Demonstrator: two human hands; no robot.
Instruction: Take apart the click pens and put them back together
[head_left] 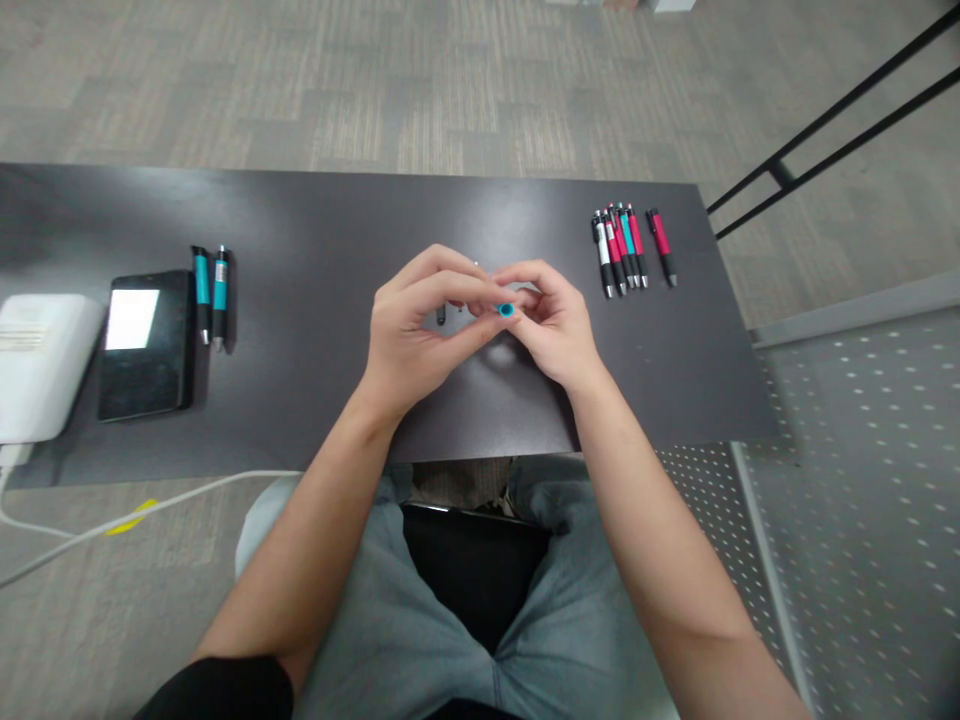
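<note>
Over the desk point(300, 400): a small blue pen part point(506, 310) sat between both hands, its round end facing up.
Left hand point(420, 330): thumb and fingertips pinched the part.
Right hand point(555, 325): curled nearly closed against it; its exact grip was hard to tell.
Right end: pens point(627, 245) lay grouped.
Left end: two blue pens point(220, 290) lay beside a black box point(146, 385).

On the dark tabletop point(315, 300) — white box point(46, 375), black device point(146, 378), two teal pens point(220, 290), a cluster of pens point(627, 243).
</note>
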